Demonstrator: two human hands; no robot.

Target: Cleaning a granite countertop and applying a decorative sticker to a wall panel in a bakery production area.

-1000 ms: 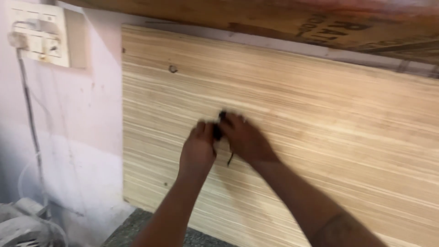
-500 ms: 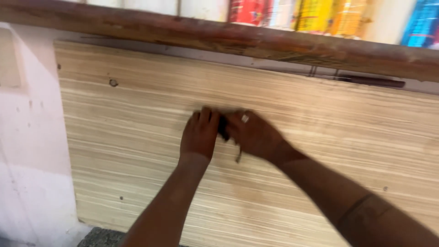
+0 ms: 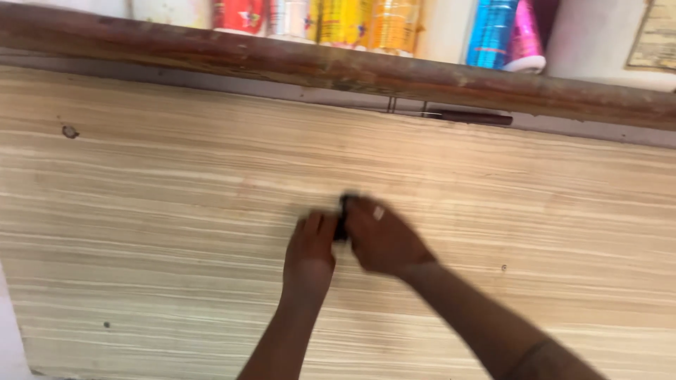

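Pressing against pale, streaky-grained upright plywood panel [image 3: 176, 211]: left hand [image 3: 308, 252], fingers curled, touching small dark object [image 3: 343, 224] from its left; object sitting between both hands at panel's middle, long axis roughly vertical; right hand [image 3: 384, 238] closing over it from the right, slightly higher, blurred; exact grip impossible to confirm.

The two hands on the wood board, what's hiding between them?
A small dark thing sits between the left hand and the right hand, against the striped wood panel. The fingers cover most of it, so its shape stays hidden.
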